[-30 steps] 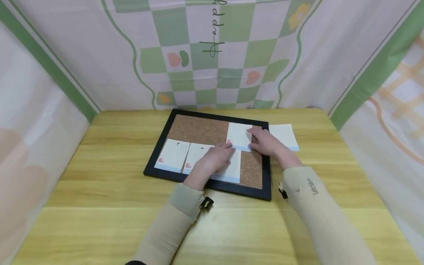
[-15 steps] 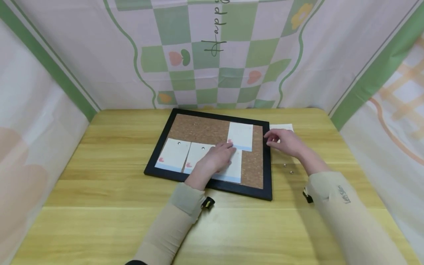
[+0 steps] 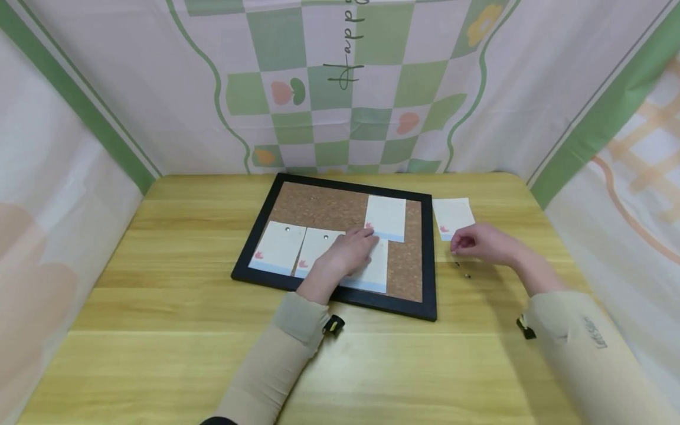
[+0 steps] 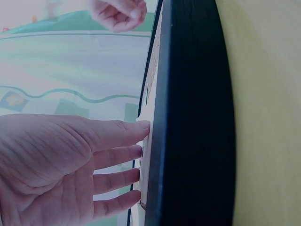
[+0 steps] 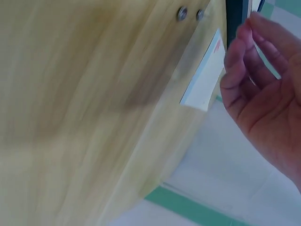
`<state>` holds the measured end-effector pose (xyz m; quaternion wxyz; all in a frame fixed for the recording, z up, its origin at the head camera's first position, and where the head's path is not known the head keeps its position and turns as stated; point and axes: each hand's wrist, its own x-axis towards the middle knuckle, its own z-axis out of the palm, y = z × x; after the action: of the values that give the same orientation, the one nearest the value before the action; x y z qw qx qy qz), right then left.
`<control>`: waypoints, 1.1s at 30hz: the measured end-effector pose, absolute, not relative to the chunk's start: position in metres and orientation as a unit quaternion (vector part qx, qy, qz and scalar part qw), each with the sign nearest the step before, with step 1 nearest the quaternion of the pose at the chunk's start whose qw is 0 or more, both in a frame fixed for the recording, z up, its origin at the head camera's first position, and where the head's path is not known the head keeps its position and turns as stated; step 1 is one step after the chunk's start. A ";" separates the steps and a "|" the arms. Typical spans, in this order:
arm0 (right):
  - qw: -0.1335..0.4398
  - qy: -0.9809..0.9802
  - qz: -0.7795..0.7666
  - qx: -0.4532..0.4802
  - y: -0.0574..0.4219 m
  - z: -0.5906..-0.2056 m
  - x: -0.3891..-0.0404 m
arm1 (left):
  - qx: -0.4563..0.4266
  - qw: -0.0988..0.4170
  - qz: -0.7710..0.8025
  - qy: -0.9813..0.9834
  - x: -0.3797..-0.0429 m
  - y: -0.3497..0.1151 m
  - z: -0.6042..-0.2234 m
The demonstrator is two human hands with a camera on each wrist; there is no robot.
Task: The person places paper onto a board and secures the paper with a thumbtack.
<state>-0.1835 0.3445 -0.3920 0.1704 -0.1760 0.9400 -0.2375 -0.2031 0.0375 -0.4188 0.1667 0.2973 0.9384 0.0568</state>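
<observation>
Head view: five white cards (image 3: 386, 215) with blue bottom strips, four on the black-framed corkboard (image 3: 329, 206), one beside it on the bench (image 3: 159, 354). Two silver tacks (image 3: 287, 229) sit on cards; two lie on the bench. The right hand (image 3: 486, 244) has moved off the bench card, nearer the loose tacks. Left wrist: the left hand (image 4: 61, 165), fingers spread, touches a card. Right wrist: fingertips together; whether they pinch anything, I cannot tell.

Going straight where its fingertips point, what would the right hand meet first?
The right hand would probably meet the right side of the black frame, though height is unclear; it might pass over.
</observation>
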 end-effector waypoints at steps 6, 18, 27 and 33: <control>0.254 0.913 -0.277 -0.156 0.358 -0.397 -0.173 | 0.293 0.170 0.057 0.939 -0.203 0.037 -0.418; 0.240 0.902 -0.311 -0.180 0.373 -0.413 -0.160 | 0.301 0.163 0.060 0.938 -0.203 0.035 -0.418; 0.209 0.918 -0.284 -0.182 0.379 -0.419 -0.160 | 0.306 0.163 0.061 0.936 -0.202 0.035 -0.417; 0.195 0.930 -0.268 -0.162 0.380 -0.420 -0.160 | 0.307 0.165 0.060 0.935 -0.202 0.035 -0.417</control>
<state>-0.1597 0.3800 -0.4204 0.1949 -0.1618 0.9296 -0.2679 -0.2017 0.0352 -0.4165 0.1646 0.3071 0.9354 0.0604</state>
